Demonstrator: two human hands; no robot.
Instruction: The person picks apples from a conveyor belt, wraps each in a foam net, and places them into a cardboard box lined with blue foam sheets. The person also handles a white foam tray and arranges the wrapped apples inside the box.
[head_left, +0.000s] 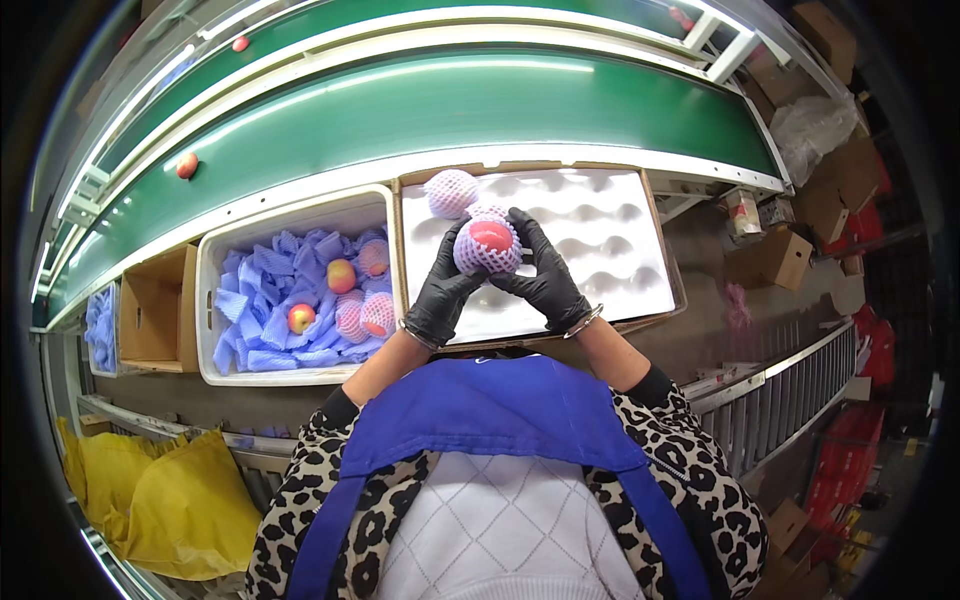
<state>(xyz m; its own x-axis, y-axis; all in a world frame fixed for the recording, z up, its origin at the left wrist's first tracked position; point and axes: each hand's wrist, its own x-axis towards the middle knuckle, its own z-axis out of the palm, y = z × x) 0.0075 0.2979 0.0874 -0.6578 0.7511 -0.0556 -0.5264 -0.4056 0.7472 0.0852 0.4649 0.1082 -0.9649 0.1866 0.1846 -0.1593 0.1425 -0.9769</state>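
Both of my hands wear black gloves. Between my left hand (444, 292) and my right hand (546, 277) is an apple (491, 237) in a pinkish-purple foam net sleeve (480, 262), its red skin showing through the opening. The fingers of both hands press on its sides. Beneath them lies a white moulded fruit tray (607, 247) with rounded hollows, set in a cardboard box (667, 255). Another netted fruit (451, 193) sits at the tray's far left corner, almost fully covered by its foam.
Left of the box, a white plastic crate (292, 376) holds blue foam sleeves (255, 300), bare apples (341, 276) and several netted ones. Beyond runs a green conveyor belt (420, 105) carrying an apple (187, 166). A cardboard box (154, 315) stands farther left; a roller conveyor (780, 390) is at right.
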